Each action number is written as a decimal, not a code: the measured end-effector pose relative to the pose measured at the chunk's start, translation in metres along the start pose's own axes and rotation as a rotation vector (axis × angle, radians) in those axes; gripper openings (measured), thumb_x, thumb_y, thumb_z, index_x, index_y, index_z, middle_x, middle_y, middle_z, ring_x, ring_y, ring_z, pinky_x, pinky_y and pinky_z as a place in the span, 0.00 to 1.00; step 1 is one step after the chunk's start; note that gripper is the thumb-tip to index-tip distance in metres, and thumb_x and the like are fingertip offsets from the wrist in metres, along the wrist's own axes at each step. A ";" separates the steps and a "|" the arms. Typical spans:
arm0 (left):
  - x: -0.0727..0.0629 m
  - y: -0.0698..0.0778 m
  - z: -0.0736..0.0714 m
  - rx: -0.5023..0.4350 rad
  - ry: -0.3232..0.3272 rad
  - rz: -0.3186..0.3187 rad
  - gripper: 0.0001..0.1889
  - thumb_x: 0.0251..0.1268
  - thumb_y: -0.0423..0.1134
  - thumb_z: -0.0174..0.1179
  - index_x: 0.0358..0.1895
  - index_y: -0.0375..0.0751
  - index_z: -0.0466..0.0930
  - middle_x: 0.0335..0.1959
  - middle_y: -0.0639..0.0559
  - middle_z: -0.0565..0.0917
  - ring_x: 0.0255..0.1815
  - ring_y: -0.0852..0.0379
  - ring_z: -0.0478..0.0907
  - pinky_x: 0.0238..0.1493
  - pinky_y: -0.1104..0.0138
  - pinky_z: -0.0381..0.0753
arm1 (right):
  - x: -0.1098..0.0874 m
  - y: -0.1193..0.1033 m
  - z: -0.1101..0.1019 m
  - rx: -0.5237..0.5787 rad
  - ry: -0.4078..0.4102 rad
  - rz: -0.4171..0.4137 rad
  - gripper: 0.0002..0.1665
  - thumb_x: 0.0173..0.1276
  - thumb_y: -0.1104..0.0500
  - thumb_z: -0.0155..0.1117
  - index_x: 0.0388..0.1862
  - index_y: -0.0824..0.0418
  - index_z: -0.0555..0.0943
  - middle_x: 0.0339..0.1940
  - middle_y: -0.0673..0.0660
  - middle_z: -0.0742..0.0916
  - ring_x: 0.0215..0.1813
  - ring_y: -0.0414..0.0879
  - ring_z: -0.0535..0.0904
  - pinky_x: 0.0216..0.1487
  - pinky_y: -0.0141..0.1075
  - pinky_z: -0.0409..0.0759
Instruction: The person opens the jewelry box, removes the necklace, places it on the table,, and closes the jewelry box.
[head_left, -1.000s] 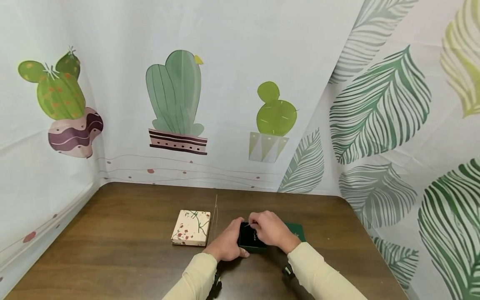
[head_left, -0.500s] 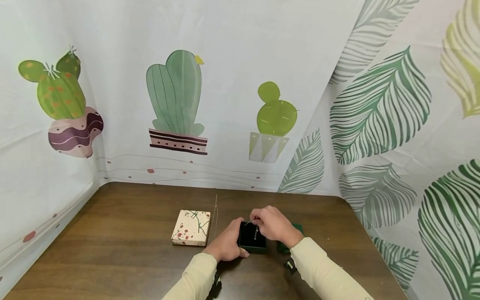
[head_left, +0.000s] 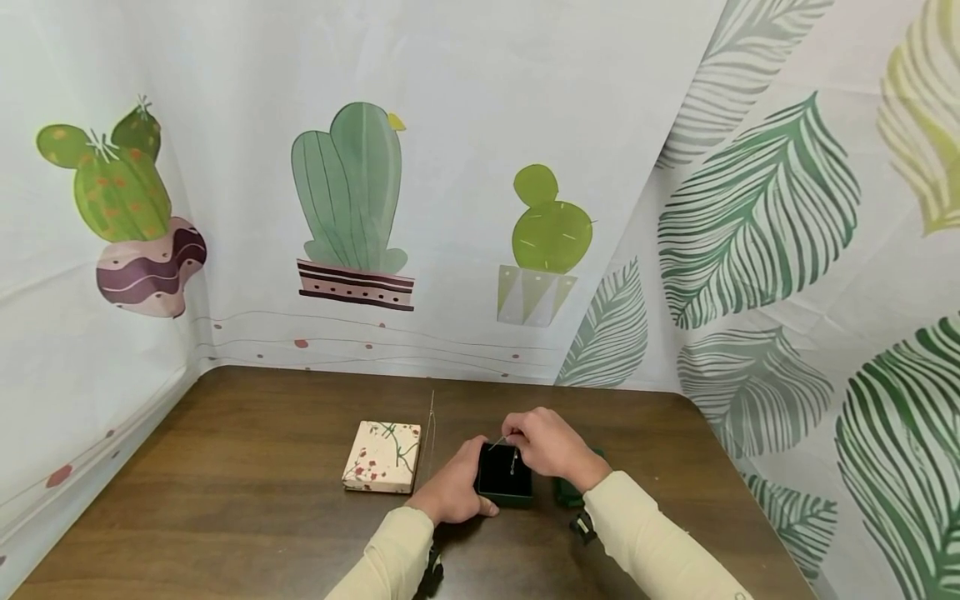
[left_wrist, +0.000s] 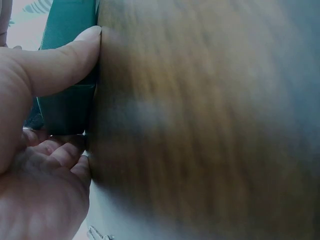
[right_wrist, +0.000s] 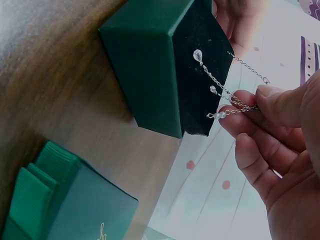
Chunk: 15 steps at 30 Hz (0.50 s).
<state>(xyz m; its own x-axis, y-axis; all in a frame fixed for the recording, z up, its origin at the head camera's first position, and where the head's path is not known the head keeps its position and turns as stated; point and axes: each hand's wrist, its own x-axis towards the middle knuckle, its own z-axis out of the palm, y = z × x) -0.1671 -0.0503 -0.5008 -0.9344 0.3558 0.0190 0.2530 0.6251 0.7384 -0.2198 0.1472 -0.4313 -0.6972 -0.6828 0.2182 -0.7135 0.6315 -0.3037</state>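
Note:
A dark green jewelry box (head_left: 507, 501) with a black padded inside sits on the table. My left hand (head_left: 450, 492) grips it from the left, thumb at the near side; the left wrist view shows the thumb (left_wrist: 75, 57) along the green wall. Over the box, my right hand (head_left: 551, 446) pinches a thin silver chain (right_wrist: 215, 79) between thumb and fingers. From that pinch a clear teardrop crystal and small beads dangle in front of the black pad. Another strand of the chain runs back to the pad's far edge.
The green lid (right_wrist: 87, 195), with gold lettering and a ribbed ribbon, lies right of the box, partly under my right forearm. A cream floral box (head_left: 382, 457) stands to the left. Between them a fine necklace (head_left: 432, 425) is laid out on the wooden table (head_left: 262, 500).
My right hand has moved slightly up and to the right with the chain, which now hangs more visibly over the black pad. My left hand stays on the box.

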 end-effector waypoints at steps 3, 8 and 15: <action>0.001 -0.001 0.000 0.000 0.002 0.000 0.52 0.47 0.38 0.82 0.75 0.34 0.58 0.66 0.41 0.71 0.59 0.50 0.74 0.64 0.54 0.76 | -0.001 0.000 -0.001 0.005 0.005 0.000 0.08 0.72 0.67 0.66 0.38 0.55 0.87 0.34 0.50 0.91 0.33 0.38 0.82 0.39 0.34 0.83; 0.001 -0.001 0.000 -0.001 0.005 0.010 0.52 0.47 0.37 0.82 0.75 0.34 0.59 0.65 0.41 0.72 0.58 0.50 0.75 0.63 0.54 0.76 | -0.002 0.001 -0.002 0.008 0.009 0.008 0.08 0.72 0.67 0.66 0.38 0.54 0.87 0.34 0.50 0.90 0.32 0.36 0.81 0.39 0.33 0.82; 0.000 0.001 0.000 0.000 0.001 0.006 0.53 0.46 0.37 0.82 0.75 0.33 0.58 0.66 0.41 0.72 0.57 0.50 0.75 0.63 0.54 0.76 | -0.003 0.000 -0.005 0.005 0.023 0.007 0.07 0.72 0.66 0.67 0.37 0.55 0.87 0.34 0.49 0.90 0.31 0.35 0.78 0.38 0.33 0.81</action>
<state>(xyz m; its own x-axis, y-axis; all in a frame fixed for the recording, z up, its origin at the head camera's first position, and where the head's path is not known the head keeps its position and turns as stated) -0.1668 -0.0502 -0.5001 -0.9331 0.3589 0.0236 0.2583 0.6231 0.7382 -0.2186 0.1511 -0.4274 -0.7038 -0.6695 0.2376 -0.7082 0.6344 -0.3100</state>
